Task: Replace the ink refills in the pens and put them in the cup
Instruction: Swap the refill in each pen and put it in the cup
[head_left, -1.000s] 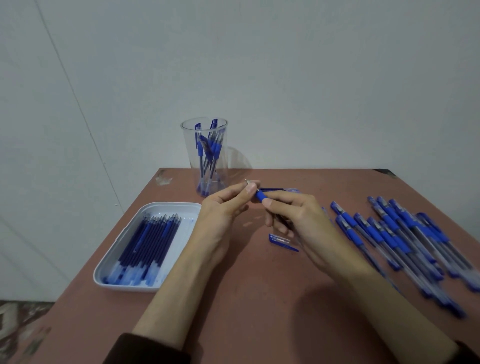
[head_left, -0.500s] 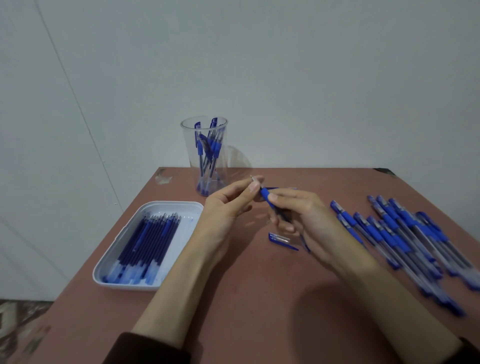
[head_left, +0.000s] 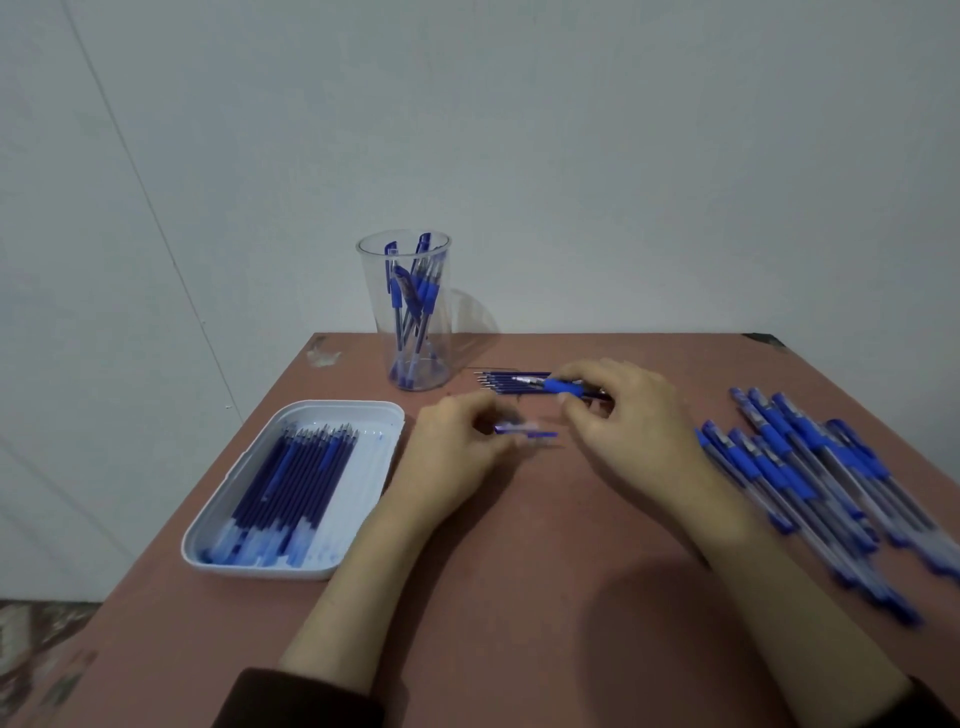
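Reddish-brown table (head_left: 519, 571) pushed against a pale grey wall.

Head view:
- Far edge: clear cup (head_left: 376, 291), upright, several finished pens leaning inside.
- Front left: white tray (head_left: 343, 408) with a packed row of fresh refills (head_left: 296, 478), tips away from the person.
- Far right: heap of waiting pens (head_left: 810, 467), blurred, lying slantwise.
- Centre: right hand (head_left: 628, 421) curled round the pen (head_left: 563, 385), thumb and forefinger pinching its blue rubber sleeve. Held low over a short row of loose refills (head_left: 511, 382), just right of the cup.
- Long axis of the pen running left to right, nearly level. Metal tip pointing left, toward the cup side. Rear barrel hidden under the palm.
- Left hand (head_left: 457, 441) curled beside a small blue cap (head_left: 524, 430) on the table. Too blurred to tell whether pinching the cap or only touching it.

Handling, as a judgement:
- Light, stiff plastic, with a smooth barrel likely to roll or slip.
- Best held at the rubber sleeve.
- Thin refills probably bendable, so better pushed in straight along the axis.
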